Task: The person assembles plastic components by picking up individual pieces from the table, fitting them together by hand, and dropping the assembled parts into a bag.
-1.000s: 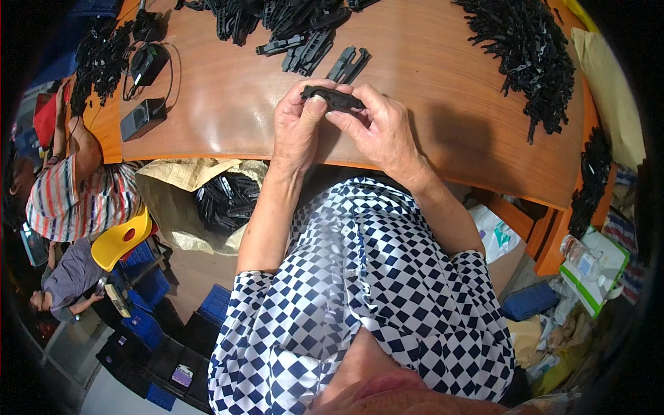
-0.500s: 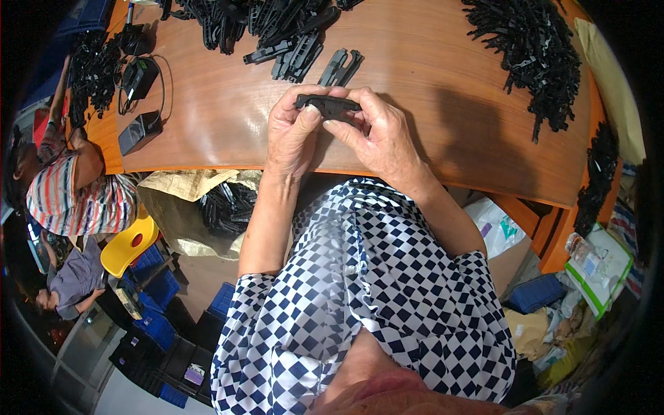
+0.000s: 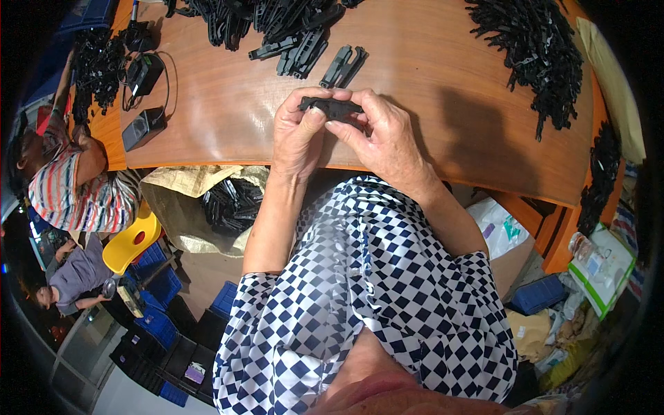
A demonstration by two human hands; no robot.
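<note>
Between my two hands, over the near edge of the table, is a black plastic part (image 3: 333, 108), held lengthwise from left to right. My left hand (image 3: 296, 131) grips its left end, the thumb pressed on its near face. At the other end, my right hand (image 3: 377, 131) pinches it between thumb and fingers. Just beyond my fingertips lies a pair of long black plastic parts (image 3: 344, 67) on the tabletop. A few more such parts (image 3: 302, 54) lie behind them, beside a large heap of black parts (image 3: 277, 17) at the far side.
Another heap of black parts (image 3: 539, 55) covers the far right of the wooden table (image 3: 228, 104). At left stand a black box (image 3: 144, 129) and a corded adapter (image 3: 143, 74). An open sack (image 3: 169, 214) of black parts sits below. Two other people are at left, near a yellow stool (image 3: 131, 238).
Both hands keep their hold on the black plastic part, which has tilted slightly. The whole view has shifted a little. At left, the farther person's arm has moved.
</note>
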